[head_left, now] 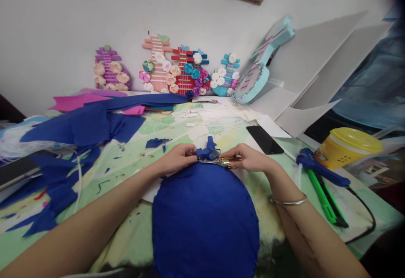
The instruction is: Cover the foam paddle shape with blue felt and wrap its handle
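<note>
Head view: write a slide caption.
Left hand at a blue scrap, right hand holding scissors at the rim of a blue disc.

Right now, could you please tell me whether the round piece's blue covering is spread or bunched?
Spread: the blue covering lies nearly smooth, while a crumpled blue strip stands up at its far edge.

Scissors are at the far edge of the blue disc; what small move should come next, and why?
Probably one short snip with the scissors, stopping shy of the left hand: the right hand holds them, their blades lie at the far edge of the blue disc and point toward the left hand, which pinches the ragged blue strip there.
</note>
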Demonstrator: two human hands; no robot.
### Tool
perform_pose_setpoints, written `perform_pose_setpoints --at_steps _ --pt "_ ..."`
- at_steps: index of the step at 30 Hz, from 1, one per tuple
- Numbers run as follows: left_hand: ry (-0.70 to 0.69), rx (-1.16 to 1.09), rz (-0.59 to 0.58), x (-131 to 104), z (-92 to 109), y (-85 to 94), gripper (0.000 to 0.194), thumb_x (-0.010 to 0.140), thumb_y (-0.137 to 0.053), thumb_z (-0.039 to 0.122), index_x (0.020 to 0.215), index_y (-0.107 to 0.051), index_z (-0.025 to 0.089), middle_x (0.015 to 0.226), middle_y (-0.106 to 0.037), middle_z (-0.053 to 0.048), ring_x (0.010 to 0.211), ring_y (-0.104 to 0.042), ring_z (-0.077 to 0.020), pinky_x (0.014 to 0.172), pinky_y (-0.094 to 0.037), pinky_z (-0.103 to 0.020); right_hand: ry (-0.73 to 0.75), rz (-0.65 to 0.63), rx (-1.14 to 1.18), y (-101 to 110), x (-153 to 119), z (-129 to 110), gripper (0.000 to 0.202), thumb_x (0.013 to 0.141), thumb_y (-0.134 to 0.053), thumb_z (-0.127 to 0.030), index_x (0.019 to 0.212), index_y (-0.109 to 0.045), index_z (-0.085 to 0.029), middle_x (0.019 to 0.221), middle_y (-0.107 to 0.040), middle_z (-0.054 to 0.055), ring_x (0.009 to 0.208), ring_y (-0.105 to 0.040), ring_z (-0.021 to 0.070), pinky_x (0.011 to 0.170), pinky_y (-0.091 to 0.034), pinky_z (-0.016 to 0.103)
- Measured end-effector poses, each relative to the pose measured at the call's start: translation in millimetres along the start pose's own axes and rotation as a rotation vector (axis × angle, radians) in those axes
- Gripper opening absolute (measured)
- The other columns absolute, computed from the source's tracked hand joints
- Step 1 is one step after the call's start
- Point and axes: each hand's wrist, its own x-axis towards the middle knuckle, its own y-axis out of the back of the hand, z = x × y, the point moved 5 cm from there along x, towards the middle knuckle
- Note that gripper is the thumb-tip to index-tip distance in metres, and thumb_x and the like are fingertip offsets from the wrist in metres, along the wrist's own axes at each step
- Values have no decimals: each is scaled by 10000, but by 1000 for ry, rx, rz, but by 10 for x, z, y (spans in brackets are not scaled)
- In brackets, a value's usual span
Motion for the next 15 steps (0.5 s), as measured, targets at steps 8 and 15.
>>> perform_pose_setpoints --at_steps 8,15 --pt "-4 12 -4 8 18 1 152 751 -546 311 761 -538 159 530 -431 63 476 -369 -83 451 -241 -210 -3 0 -19 8 -10 -23 331 792 -553 -197 1079 -711 -149 738 -613 10 631 -464 117 577 -357 228" --pt "-5 63 5 4 -11 7 135 763 -536 303 748 -535 169 520 -444 59 478 -398 -92 459 -259 -213 -8 37 -129 7 -25 -62 330 806 -549 -216 1091 -712 -180 733 -614 -15 591 -406 97 554 -332 222"
